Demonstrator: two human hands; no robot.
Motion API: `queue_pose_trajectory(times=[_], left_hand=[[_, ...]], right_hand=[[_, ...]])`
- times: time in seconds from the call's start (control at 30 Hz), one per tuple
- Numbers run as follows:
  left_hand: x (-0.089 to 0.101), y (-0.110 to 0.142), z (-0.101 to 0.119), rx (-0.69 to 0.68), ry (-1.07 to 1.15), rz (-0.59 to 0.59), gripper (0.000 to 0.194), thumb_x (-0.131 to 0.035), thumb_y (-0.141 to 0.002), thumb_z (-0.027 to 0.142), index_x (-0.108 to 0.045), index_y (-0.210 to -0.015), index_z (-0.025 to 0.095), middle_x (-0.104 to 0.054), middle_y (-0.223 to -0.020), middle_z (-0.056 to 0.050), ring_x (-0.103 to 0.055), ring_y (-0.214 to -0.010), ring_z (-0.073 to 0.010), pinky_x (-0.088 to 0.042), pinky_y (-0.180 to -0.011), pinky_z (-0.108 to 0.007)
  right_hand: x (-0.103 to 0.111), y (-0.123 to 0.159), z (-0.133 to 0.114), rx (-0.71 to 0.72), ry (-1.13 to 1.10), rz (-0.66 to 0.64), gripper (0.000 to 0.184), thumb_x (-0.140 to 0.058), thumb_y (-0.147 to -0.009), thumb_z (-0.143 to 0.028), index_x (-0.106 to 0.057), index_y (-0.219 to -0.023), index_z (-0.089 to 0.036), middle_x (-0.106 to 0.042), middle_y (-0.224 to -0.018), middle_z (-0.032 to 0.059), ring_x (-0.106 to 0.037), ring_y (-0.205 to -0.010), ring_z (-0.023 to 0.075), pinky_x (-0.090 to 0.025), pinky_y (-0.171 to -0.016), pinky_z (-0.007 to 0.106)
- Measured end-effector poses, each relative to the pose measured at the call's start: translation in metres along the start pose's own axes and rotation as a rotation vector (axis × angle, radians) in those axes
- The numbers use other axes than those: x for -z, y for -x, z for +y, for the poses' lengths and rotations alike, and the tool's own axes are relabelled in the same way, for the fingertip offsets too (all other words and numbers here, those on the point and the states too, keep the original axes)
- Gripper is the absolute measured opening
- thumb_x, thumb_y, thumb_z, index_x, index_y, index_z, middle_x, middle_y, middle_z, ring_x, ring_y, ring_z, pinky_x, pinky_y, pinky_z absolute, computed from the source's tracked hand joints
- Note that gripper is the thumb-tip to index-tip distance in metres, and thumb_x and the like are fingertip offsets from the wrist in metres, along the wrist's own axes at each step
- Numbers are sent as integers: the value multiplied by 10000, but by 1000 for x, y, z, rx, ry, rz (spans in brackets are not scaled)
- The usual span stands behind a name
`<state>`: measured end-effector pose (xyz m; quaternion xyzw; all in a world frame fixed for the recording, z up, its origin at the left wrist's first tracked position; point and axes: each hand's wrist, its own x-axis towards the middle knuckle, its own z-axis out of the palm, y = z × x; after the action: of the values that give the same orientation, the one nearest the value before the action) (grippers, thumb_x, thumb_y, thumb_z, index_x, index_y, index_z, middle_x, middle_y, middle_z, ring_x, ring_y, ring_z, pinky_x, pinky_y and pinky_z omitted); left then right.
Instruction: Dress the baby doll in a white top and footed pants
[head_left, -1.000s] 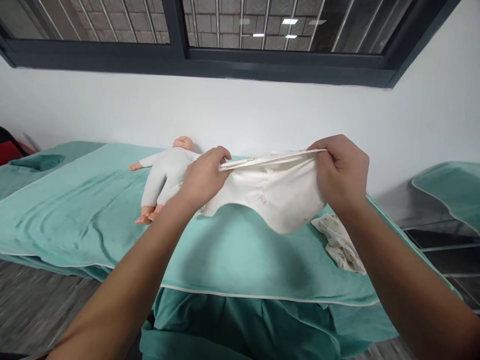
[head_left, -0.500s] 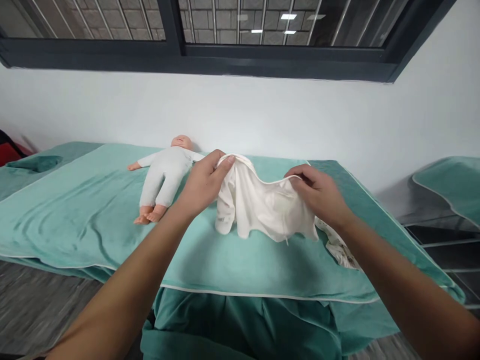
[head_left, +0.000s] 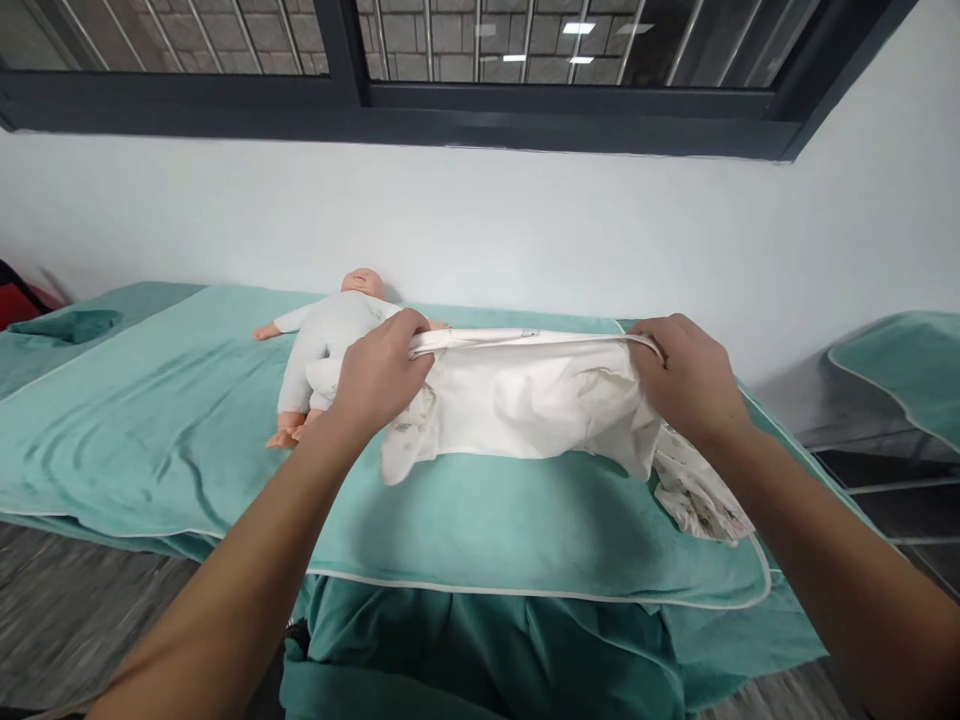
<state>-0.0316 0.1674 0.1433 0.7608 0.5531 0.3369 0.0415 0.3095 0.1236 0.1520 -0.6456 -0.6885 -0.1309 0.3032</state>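
A small white baby garment [head_left: 525, 400] with faint prints hangs stretched between my two hands, just above the green padded cover. My left hand [head_left: 384, 375] is closed on one end of its upper edge. The other end is gripped by my right hand [head_left: 686, 375], whose fingertips are partly hidden. Beyond my left hand a baby doll [head_left: 330, 330] in white clothing lies on its back, its feet toward me and partly covered by the hand and cloth. A crumpled printed white cloth [head_left: 697, 490] lies beneath my right wrist.
The green cover [head_left: 187, 420] with pale piping lies over a low bed against a white wall [head_left: 525, 230]. A dark window frame [head_left: 570, 125] runs above. At the right stand a dark metal rack [head_left: 900, 490] and another green cloth [head_left: 907, 370].
My hands have moved apart, the left one leftward and the right one rightward. The garment's upper edge, which sagged before, is now pulled straight. The doll stays where it was.
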Motion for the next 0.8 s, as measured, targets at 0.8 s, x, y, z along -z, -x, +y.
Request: queue_pose_trajectory(times=[0.8], left_hand=[[-90, -5, -20, 216, -193, -76, 298, -575, -898, 244, -594, -1185, 169, -605, -1300, -205, -568, -1214, -362, -477, -933, -453]], right_hand=[[-94, 13, -48, 55, 166, -208, 389, -392, -883, -61, -634, -1183, -116, -580, -1271, 217, -563, -1074, 320, -473, -877, 437]])
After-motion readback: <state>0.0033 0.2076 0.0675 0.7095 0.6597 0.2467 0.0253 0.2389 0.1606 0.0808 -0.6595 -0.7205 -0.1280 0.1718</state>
